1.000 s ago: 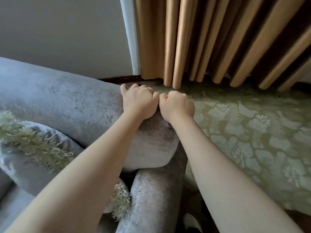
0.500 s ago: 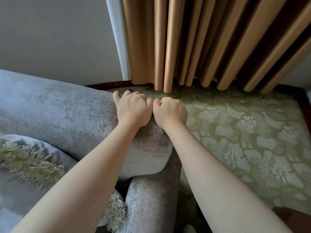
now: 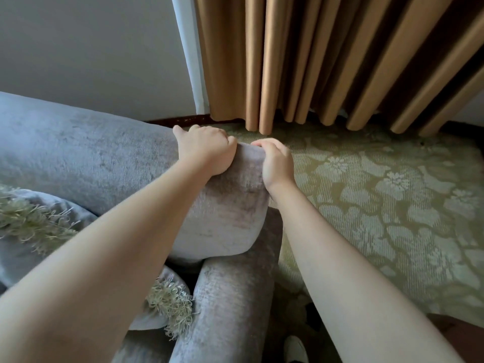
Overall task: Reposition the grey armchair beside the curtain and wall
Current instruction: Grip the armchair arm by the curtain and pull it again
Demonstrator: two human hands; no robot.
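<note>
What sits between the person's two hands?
Nothing separate: just a narrow strip of the grey armchair, its plush back corner, shows between the left hand and the right hand in the head view.

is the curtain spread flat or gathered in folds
Gathered: the curtain hangs in deep vertical pleats packed close together, its hem ending near the patterned carpet.

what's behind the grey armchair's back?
A pale wall, a dark skirting strip, and the tan curtain further right over green patterned carpet. The floor directly behind the back is hidden by the armchair itself.
</note>
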